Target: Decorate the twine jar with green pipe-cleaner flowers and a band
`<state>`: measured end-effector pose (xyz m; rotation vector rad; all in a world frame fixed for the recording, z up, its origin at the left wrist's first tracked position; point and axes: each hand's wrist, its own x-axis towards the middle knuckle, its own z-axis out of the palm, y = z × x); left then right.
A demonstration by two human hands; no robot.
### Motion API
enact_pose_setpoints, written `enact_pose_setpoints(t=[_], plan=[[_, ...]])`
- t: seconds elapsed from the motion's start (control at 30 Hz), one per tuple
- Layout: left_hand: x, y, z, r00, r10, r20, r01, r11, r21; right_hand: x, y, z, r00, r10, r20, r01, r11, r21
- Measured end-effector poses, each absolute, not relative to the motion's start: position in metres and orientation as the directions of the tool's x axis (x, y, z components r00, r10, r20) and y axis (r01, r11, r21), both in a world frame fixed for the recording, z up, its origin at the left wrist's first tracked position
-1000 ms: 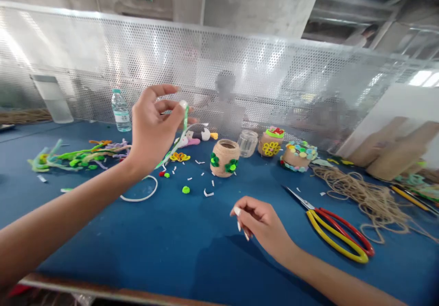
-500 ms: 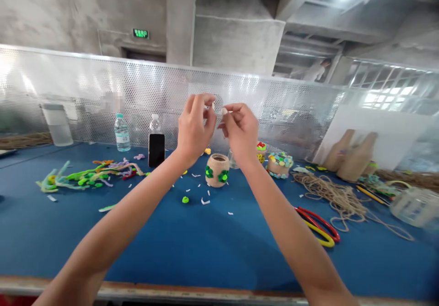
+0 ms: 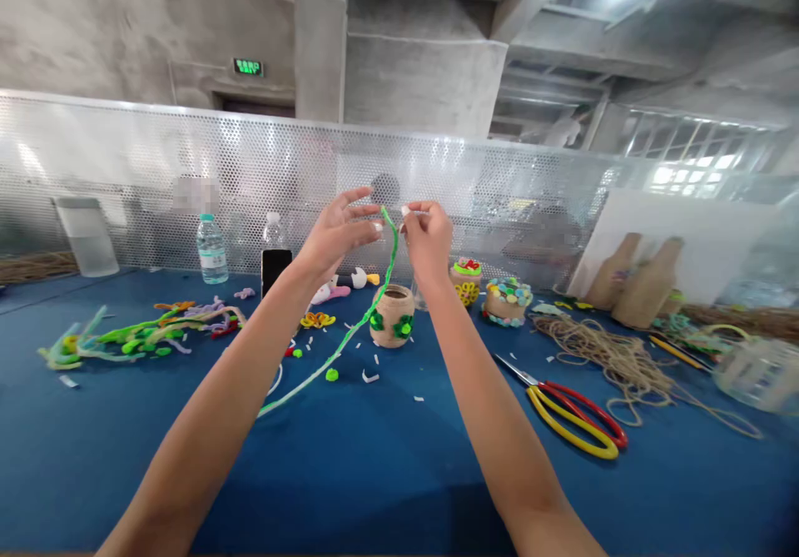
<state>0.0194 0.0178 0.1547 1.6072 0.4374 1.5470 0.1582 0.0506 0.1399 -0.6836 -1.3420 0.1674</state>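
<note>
My left hand (image 3: 340,232) is raised in the middle with fingers stretched and thumb apart. At its fingertips is the upper end of a long green pipe cleaner (image 3: 355,330), which curves down past the jar and fades to pale green toward my left forearm. Close on the other side, my right hand (image 3: 428,239) has thumb and index finger pinched together; whatever is in the pinch is too small to make out. Below both hands stands a twine-wrapped jar (image 3: 390,336) with green decorations. A small green curl (image 3: 332,375) lies in front of it.
Open-bladed scissors (image 3: 571,415) with red and yellow handles lie right of my right forearm, beside loose twine (image 3: 599,349). Decorated jars (image 3: 507,303) and wrapped bottles (image 3: 649,286) stand behind. Left are colourful pipe cleaners (image 3: 143,332), a phone (image 3: 275,267) and a water bottle (image 3: 212,251).
My left hand's fingers have spread from a pinch, and it has shifted left. The long green pipe cleaner now hangs between the hands. The view has shifted, showing the whole scissors.
</note>
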Motion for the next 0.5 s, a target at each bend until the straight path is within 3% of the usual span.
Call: enact_pose_setpoints(t=[0.2, 0.33, 0.5], plan=[[0.022, 0.026, 0.148, 0.118, 0.754, 0.646, -0.153, -0.629, 0.762, 0.154, 0.050, 0.142, 0.165, 0.425, 0.890, 0.328, 0.827, -0.456], [0.022, 0.035, 0.144, 0.035, 0.782, 0.622, -0.216, -0.602, 0.769, 0.154, 0.048, 0.143, 0.111, 0.458, 0.882, 0.323, 0.822, -0.468], [0.013, 0.042, 0.145, -0.139, 0.826, 0.546, -0.361, -0.555, 0.749, 0.170, 0.047, 0.151, 0.170, 0.492, 0.854, 0.358, 0.776, -0.519]])
